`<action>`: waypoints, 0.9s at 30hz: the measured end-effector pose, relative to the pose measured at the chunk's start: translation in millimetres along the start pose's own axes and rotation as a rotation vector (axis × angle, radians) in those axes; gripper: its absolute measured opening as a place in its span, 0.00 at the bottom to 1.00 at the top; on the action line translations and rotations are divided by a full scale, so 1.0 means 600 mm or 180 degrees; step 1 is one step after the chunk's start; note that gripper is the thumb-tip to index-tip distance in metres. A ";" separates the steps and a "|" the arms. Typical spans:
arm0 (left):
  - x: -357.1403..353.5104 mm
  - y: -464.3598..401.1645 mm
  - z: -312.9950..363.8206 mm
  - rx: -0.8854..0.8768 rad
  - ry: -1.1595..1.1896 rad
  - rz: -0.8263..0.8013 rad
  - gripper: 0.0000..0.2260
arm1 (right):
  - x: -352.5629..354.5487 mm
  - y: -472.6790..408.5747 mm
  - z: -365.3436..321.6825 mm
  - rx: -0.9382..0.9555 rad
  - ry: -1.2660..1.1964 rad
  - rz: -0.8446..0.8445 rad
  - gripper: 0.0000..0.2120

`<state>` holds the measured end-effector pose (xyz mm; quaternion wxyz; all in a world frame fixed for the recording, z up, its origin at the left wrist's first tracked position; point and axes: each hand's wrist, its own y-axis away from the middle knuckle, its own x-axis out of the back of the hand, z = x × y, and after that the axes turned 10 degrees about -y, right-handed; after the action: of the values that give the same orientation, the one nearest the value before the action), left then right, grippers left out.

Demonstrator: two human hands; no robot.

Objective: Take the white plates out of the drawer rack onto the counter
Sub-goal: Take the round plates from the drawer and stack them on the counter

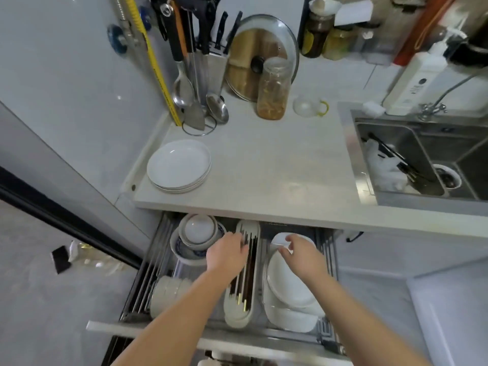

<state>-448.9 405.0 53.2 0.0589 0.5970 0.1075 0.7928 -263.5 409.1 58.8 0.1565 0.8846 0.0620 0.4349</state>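
A stack of white plates (179, 166) lies on the counter (264, 165) at its left side. Below it the drawer rack (163, 249) is pulled out. In its right section several white plates (287, 286) stand on edge. My right hand (303, 256) reaches in over them, and its fingertips pinch the rim of the rearmost plate (280, 237). My left hand (228, 253) hovers over the middle of the drawer with fingers extended, above a white chopstick tray (243, 310).
Stacked bowls (199, 231) fill the drawer's back left, more bowls (169, 291) sit at its front left. On the counter's far side stand a utensil holder (192, 101), a glass lid (264, 56) and a jar (273, 89). A sink (422, 159) is at the right.
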 end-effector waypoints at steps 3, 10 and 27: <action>-0.049 0.017 0.031 -0.0019 -0.0015 -0.0184 0.13 | 0.001 0.023 0.067 -0.0294 -0.0015 -0.0060 0.21; -0.146 0.039 0.070 0.0021 -0.0152 -0.0712 0.09 | -0.019 0.057 0.190 -0.0904 -0.0201 -0.0277 0.21; -0.303 -0.059 0.079 0.0571 0.0001 -0.1464 0.15 | -0.136 -0.014 0.320 -0.1956 -0.0721 -0.0136 0.14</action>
<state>-353.9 403.6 -112.9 0.1845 0.5596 0.3106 0.7459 -162.1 353.9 -115.0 0.4311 0.8373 -0.0714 0.3288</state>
